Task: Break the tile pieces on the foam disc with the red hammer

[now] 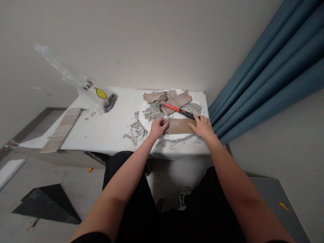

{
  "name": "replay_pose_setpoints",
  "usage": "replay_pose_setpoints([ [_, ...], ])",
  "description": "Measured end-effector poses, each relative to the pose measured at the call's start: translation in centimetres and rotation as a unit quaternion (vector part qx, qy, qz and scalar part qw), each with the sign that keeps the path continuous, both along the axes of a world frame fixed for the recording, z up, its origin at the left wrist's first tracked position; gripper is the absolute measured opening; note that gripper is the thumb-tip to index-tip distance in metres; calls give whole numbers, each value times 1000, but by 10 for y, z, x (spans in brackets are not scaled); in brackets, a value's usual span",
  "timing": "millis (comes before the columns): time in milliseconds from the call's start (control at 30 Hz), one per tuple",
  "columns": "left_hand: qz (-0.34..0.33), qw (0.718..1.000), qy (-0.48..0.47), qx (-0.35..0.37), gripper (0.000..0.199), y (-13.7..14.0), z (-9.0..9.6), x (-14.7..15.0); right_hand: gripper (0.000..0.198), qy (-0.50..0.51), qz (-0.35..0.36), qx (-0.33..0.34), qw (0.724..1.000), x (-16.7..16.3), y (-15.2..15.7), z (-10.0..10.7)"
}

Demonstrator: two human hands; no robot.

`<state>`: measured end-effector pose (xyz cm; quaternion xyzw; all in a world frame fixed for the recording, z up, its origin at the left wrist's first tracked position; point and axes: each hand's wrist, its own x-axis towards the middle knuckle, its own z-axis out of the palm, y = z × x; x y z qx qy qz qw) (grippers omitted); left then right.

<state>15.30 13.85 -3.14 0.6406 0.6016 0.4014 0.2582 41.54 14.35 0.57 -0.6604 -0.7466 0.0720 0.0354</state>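
Observation:
My left hand [159, 127] is closed in a pinch at the left end of a flat brown board [179, 126]; what lies between its fingertips is too small to make out. At the board's right end, my right hand [203, 126] grips it, with thumb and forefinger over its top. The hammer [178, 109], red and black, lies slanted just behind the board, its handle end by my right fingers. Under its head are broken, rough slabs [177, 100] and grey rubble [153, 114] on a round white tray [143, 122].
Nails and crumbs [138, 130] lie left of the tray on the white-covered table [108, 131]. Farther left are a clear plastic bag [87, 89] and a wood-look plank [62, 130] at the edge. Blue curtains [265, 67] hang at the right. A black folded piece [48, 204] lies on the floor.

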Motion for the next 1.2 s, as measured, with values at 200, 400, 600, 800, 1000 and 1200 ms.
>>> replay_pose_setpoints([
  [200,-4,1000,26,3,11,-2,0,2,58,7,29,46,998,-5,13,-2],
  [400,-12,999,39,18,11,-3,-4,4,47,-13,96,70,993,-12,39,-6],
  [600,0,997,61,37,12,-6,-7,6,50,-62,137,103,983,-21,39,1],
  [800,-5,998,60,35,8,-8,-6,8,57,102,52,114,987,-8,8,16],
  [1000,-7,997,70,36,7,-9,-5,12,66,334,50,73,938,1,-50,30],
  [1200,4,995,81,49,9,-8,-7,15,63,520,-31,-133,843,-20,-120,25],
])
